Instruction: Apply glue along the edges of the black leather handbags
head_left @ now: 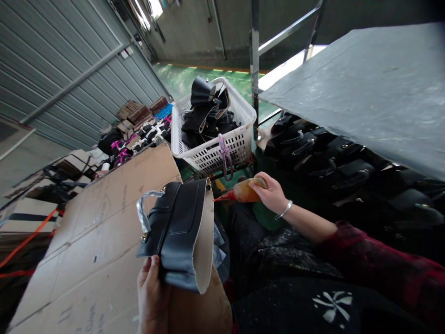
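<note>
A black handbag with a plastic-wrapped handle lies tilted on its side at the cardboard's edge, its pale-lined opening facing right. My left hand grips the bag's near end, thumb and fingers closed on it. In my right hand is a squeeze bottle of amber liquid with a red nozzle. The nozzle tip points left and is at the rim of the bag's opening; whether it touches cannot be told. A bracelet circles my right wrist.
Flattened cardboard covers the surface at left. A white basket full of black bag pieces stands ahead. Rows of black bags sit under a grey-covered table at right. More bags and stacked pieces are at the back left.
</note>
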The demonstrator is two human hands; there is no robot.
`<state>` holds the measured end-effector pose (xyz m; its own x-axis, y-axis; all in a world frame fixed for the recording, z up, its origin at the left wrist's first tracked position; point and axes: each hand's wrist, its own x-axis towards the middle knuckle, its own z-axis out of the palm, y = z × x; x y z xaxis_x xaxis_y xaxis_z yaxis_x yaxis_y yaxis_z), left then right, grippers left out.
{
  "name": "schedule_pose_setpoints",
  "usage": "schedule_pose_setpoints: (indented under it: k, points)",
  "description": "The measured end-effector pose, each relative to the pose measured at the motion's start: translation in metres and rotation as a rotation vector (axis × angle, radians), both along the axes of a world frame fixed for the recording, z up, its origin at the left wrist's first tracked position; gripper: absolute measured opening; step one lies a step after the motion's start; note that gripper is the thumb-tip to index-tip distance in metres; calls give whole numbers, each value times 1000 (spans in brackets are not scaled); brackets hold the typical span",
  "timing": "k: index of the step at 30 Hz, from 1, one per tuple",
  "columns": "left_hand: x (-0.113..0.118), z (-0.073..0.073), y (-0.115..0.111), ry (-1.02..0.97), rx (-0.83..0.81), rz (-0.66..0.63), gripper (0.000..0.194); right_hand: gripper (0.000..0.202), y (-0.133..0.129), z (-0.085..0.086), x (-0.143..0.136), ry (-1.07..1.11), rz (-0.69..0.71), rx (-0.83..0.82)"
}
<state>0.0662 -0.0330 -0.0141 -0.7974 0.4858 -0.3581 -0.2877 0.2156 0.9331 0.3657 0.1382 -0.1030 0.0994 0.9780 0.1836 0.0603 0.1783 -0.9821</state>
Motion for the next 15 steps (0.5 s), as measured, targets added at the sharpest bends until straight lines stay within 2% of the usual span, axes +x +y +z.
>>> schedule_pose_setpoints:
  k: [8,15]
  points:
    - [-1,-6,-3,51,-2,-21,50,24,13,-12,-7,-21,9,-4]
    - [-2,-7,-2,57,-9,-31,52,21,5,-24,-8,0,50,-51]
